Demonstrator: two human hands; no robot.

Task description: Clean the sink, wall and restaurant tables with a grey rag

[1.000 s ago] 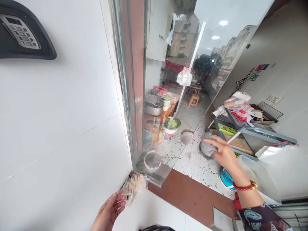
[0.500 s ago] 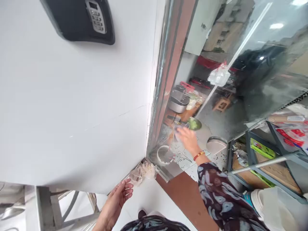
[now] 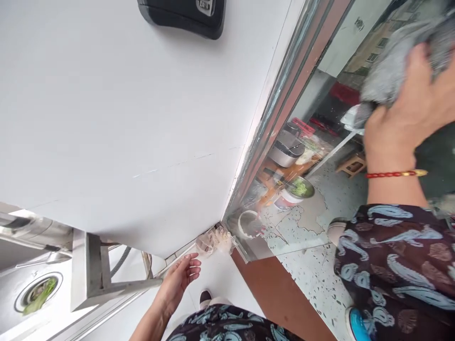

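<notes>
My right hand [image 3: 401,125] is raised at the upper right and holds a grey cloth [image 3: 389,61] with the fingers spread over it. The cloth is bunched, blurred, and appears to lie against the glass pane [image 3: 302,227]; part of it runs out of view. A red beaded bracelet [image 3: 394,174] circles that wrist. Low in the middle, my left hand [image 3: 179,279] hangs with its fingers loosely curled and apart, holding nothing. Nearest to it is a clear plastic bag [image 3: 216,240] with pale contents, on the floor in the corner.
A white wall with a black key lockbox [image 3: 185,16] meets the pane's frame [image 3: 273,109]. At left stand a metal stand [image 3: 87,274] and a sink [image 3: 17,327] with a green leaf at its drain. Through the glass show a bowl of greens [image 3: 300,188], a cooker [image 3: 287,148] and a stool [image 3: 351,165].
My right hand has gone from low on the glass to the upper right, where the grey cloth now shows in it. The view has shifted left; my left hand stays low.
</notes>
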